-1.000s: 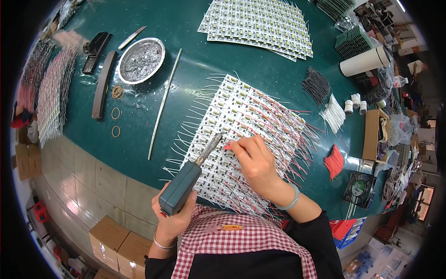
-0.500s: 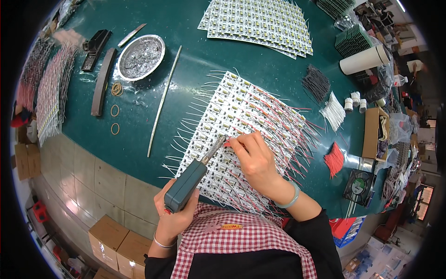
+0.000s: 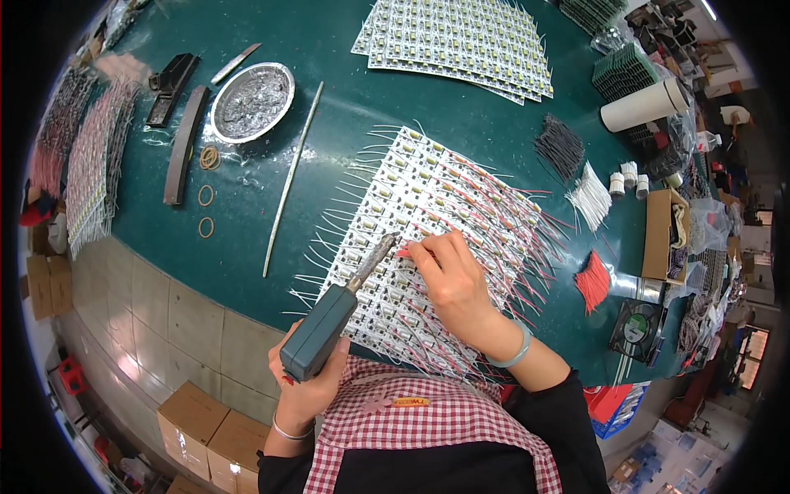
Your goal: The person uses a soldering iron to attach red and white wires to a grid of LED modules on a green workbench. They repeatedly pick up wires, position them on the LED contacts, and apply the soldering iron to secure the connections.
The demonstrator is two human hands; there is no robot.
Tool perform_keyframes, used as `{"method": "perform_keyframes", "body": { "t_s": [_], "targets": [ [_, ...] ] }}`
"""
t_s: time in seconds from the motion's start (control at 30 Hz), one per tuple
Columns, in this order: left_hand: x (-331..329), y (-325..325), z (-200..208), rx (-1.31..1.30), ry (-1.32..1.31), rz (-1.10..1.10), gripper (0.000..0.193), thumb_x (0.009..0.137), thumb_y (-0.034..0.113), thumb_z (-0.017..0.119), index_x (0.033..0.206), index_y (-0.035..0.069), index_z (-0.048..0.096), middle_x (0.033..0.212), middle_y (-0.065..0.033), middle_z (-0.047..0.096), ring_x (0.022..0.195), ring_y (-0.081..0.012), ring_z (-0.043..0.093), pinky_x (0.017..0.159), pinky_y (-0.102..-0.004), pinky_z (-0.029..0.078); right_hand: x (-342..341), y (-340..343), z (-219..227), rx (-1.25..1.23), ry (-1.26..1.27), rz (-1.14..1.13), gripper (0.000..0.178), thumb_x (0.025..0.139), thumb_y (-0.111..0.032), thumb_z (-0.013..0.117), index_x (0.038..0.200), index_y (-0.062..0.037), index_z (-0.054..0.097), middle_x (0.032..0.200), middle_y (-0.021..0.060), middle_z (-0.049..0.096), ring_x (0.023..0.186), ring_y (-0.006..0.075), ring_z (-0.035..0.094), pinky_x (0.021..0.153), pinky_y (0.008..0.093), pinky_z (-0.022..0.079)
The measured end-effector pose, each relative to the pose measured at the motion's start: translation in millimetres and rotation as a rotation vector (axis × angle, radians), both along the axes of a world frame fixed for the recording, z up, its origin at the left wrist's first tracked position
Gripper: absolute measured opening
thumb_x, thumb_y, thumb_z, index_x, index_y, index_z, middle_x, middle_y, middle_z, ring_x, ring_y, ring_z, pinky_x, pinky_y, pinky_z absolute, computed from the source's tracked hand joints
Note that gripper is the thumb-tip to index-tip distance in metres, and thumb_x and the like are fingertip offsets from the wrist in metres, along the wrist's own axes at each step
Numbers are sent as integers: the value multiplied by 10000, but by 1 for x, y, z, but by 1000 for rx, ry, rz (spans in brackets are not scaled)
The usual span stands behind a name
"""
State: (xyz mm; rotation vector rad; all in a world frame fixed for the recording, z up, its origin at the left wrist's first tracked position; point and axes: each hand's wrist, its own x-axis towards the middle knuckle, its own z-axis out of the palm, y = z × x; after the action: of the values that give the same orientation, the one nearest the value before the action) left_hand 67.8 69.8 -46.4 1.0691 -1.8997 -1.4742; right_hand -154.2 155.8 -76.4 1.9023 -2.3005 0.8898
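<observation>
Gripping a soldering iron point(image 3: 329, 325) by its teal handle, the left hand point(image 3: 309, 387) is closed around it near the body, wrist bent, the metal tip slanting up and right onto a panel point(image 3: 428, 239) of small boards with red and white wires. The right hand point(image 3: 448, 280) lies palm-down on the panel, fingers pinched narrow on a red wire point(image 3: 405, 252) just beside the tip, forearm running back to the lower right. The panel lies mid-surface point(image 3: 346, 74); a foil dish point(image 3: 252, 100) sits far left.
</observation>
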Motion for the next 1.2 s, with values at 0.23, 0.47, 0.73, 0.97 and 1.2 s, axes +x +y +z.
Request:
{"method": "perform_keyframes", "body": {
  "t_s": [0.23,0.47,0.73,0.97,1.2],
  "targets": [
    [4,3,-1,-14,21,51,196,757,-48,745,942,-74,688,847,-105,678,689,-136,633,606,-259,493,0,5,7,-94,21,49,344,711,26,653,1052,66,628,940,122,594,820,266,563,675,351,498],
    [10,5,2,-11,25,44,203,757,-45,743,949,-81,687,856,-108,682,695,-138,635,610,-260,495,13,11,1,-67,-5,57,365,710,33,666,1070,81,642,928,116,614,802,252,569,624,331,489],
    [17,5,1,-90,-59,-52,187,761,-51,741,938,-77,685,856,-104,684,697,-128,637,610,-253,490,15,9,-3,-43,-11,45,347,726,26,663,1070,63,653,941,103,608,834,251,572,625,327,487],
    [12,5,3,-23,-41,-55,158,781,-57,723,931,-70,674,830,-80,667,677,-113,618,596,-247,477,15,8,-4,-41,-7,43,336,728,26,653,1064,51,655,936,104,602,832,252,568,634,327,491],
    [12,4,1,-85,-46,-81,131,775,-59,723,896,-55,673,783,-76,642,628,-115,594,559,-255,454,15,8,-4,-23,10,34,315,735,21,654,1049,43,653,932,100,598,830,249,562,646,324,493]
  ]
}}
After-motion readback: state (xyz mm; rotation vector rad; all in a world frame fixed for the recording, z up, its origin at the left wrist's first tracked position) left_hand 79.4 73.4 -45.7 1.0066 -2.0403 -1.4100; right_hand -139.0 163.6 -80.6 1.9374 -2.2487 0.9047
